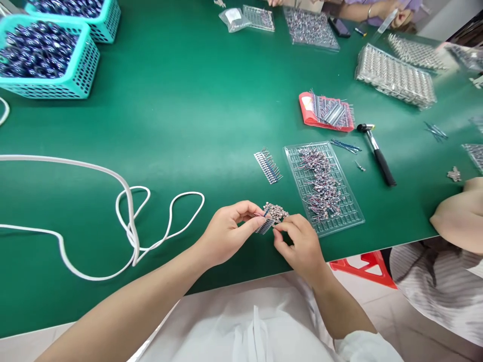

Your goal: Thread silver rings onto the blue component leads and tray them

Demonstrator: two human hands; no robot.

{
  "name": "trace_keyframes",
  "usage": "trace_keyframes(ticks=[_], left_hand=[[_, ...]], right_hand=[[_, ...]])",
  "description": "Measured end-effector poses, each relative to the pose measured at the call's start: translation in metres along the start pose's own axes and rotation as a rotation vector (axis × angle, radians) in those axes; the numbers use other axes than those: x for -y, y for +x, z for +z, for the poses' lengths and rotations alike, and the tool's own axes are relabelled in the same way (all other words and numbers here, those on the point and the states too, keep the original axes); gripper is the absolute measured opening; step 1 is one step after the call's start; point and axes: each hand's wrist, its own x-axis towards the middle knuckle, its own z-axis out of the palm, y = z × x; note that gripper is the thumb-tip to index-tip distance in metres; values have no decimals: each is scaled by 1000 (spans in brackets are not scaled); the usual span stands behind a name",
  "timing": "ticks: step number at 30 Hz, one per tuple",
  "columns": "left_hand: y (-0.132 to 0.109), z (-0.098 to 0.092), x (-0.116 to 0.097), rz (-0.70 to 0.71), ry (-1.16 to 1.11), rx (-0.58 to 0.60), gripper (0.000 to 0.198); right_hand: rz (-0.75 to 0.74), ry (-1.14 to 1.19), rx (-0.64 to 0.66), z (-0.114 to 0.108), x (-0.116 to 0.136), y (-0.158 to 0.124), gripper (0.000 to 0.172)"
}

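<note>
Near the table's front edge, my left hand (230, 229) is closed on a strip of small wired parts (265, 226), pinched between thumb and fingers. Just right of it, my right hand (300, 241) has thumb and index finger pressed together by the strip's end; whatever is between the fingertips is too small to name. Behind both hands lies a pile of small round brownish pieces (277, 211). A similar strip of wired parts (268, 166) rests farther back. To the right, a clear plastic tray (350, 213) bears a heap of loose wired parts (324, 188).
A hammer (379, 156), a red packet of strips (307, 118) and stacked clear trays (396, 78) are on the right. White cord (94, 167) loops across the left. Turquoise baskets (81, 70) of dark glossy pieces stand back left. Co-workers' arms (460, 216) show at the right and back.
</note>
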Motion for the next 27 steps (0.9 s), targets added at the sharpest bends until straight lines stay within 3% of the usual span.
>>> trace_keyframes(ticks=[3, 6, 11, 19, 27], left_hand=[[-3, 1, -1, 29, -6, 73, 14], [-7, 4, -2, 57, -38, 125, 12], [-12, 9, 0, 85, -100, 163, 12], [-15, 12, 4, 50, -169, 169, 8], [-16, 12, 3, 45, -199, 179, 12]], right_hand=[[214, 280, -88, -4, 7, 0, 10], [298, 446, -155, -8, 13, 0, 10], [257, 505, -231, -5, 15, 3, 8], [156, 403, -364, 7, 13, -2, 18], [175, 340, -428, 12, 12, -5, 17]])
